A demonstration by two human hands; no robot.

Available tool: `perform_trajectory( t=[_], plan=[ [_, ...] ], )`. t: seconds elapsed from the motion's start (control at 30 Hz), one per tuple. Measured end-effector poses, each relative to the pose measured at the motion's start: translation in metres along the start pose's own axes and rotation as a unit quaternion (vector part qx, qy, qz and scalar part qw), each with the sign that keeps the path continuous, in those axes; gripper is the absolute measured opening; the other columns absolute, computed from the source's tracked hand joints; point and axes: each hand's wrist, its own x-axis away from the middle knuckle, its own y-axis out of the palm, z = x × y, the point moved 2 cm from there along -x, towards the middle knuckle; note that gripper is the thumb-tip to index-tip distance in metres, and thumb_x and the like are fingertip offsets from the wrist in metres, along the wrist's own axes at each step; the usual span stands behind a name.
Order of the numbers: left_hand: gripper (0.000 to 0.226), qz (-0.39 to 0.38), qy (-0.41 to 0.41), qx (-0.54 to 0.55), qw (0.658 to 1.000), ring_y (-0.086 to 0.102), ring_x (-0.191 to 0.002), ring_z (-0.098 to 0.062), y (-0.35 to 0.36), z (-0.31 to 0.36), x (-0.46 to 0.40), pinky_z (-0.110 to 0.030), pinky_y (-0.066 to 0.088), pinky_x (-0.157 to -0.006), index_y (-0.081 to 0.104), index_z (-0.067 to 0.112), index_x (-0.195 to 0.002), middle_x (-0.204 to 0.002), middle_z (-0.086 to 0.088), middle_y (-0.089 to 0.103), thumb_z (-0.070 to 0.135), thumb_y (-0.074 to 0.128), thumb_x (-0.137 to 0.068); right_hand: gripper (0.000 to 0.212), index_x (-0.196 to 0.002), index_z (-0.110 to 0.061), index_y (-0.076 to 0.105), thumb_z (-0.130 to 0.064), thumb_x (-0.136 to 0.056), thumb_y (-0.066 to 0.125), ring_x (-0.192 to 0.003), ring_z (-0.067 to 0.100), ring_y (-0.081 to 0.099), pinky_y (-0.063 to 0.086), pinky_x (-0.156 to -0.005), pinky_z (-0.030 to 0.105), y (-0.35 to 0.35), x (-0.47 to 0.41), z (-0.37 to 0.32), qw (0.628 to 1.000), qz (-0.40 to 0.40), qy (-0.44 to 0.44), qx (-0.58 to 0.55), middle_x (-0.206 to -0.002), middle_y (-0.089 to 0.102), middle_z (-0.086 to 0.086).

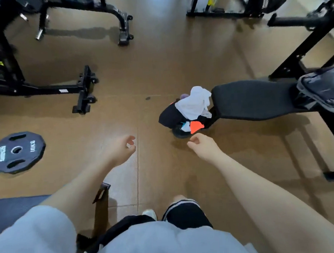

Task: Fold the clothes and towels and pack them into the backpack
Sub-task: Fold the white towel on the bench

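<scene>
Both hands reach out over the brown floor (158, 68), holding nothing. The left hand (122, 150) has its fingers loosely curled, thumb and forefinger apart; the right hand (201, 146) is likewise relaxed, fingers slightly bent.

The clothes (188, 110), a heap of white, black, orange and pale blue cloth, lie bunched at the near end of the black bench (254, 101), partly draped over a dark plate beneath it, just beyond the right hand. The grey backpack (325, 89) sits at the bench's far end, well apart from the heap.

A weight plate (17, 152) lies flat near the floor's left edge, marked "10KG"; its white label is too blurred to read.
</scene>
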Motion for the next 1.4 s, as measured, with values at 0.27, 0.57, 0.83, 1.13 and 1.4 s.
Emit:
perform_trajectory(
  t=[0.27, 0.57, 0.83, 1.13, 1.4],
  plan=[
    [0.043, -0.028, 0.08, -0.047, 0.995, 0.053, -0.113, -0.02, -0.052, 0.084, -0.208, -0.028, 0.042, -0.092, 0.041, 0.013, -0.136, -0.129, -0.004, 0.054, 0.017, 0.046, -0.093, 0.012, -0.087, -0.014, 0.053, -0.024, -0.091, 0.048, -0.08, 0.02, 0.047, 0.035, -0.061, 0.026, -0.084, -0.19, -0.012, 0.998, 0.026, 0.059, -0.01, -0.087, 0.052, 0.003],
    [0.042, -0.027, 0.07, -0.079, 0.994, 0.054, -0.112, -0.022, -0.145, 0.11, -0.383, -0.031, 0.044, -0.092, 0.043, 0.012, -0.135, -0.128, -0.006, 0.055, 0.016, 0.044, -0.093, 0.023, -0.108, -0.009, 0.059, -0.017, -0.092, 0.045, -0.1, 0.021, 0.049, 0.037, -0.081, 0.026, -0.145, -0.37, -0.1, 0.999, 0.006, 0.034, 0.018, -0.101, 0.058, 0.002],
    [0.043, -0.097, 0.097, -0.141, 0.981, 0.053, -0.116, -0.021, -0.207, 0.105, -0.556, -0.03, 0.042, -0.095, 0.04, 0.013, -0.136, -0.129, -0.005, 0.055, 0.018, 0.044, -0.093, 0.026, -0.115, -0.009, 0.059, -0.019, -0.092, 0.05, -0.111, 0.022, 0.054, 0.04, -0.091, 0.027, -0.155, -0.51, -0.155, 0.996, 0.017, 0.061, -0.06, -0.118, 0.061, 0.007],
    [0.041, -0.228, 0.267, -0.281, 0.893, 0.055, -0.112, -0.022, -0.271, 0.173, -0.75, -0.029, 0.041, -0.097, 0.047, 0.013, -0.132, -0.124, -0.004, 0.059, 0.016, 0.047, -0.091, 0.024, -0.111, -0.013, 0.059, -0.023, -0.091, 0.05, -0.102, 0.025, 0.058, 0.045, -0.086, 0.032, -0.169, -0.591, -0.183, 0.931, 0.13, 0.262, -0.221, -0.112, 0.063, 0.007],
    [0.039, -0.361, 0.397, -0.295, 0.791, 0.059, -0.101, -0.019, -0.207, 0.278, -0.799, -0.03, 0.044, -0.094, 0.046, 0.014, -0.133, -0.121, -0.001, 0.058, 0.019, 0.048, -0.094, 0.019, -0.063, -0.02, 0.049, -0.018, -0.082, 0.046, -0.067, 0.016, 0.044, 0.038, -0.061, 0.027, -0.165, -0.562, -0.146, 0.81, 0.243, 0.443, -0.297, -0.066, 0.046, -0.005]
  ],
)
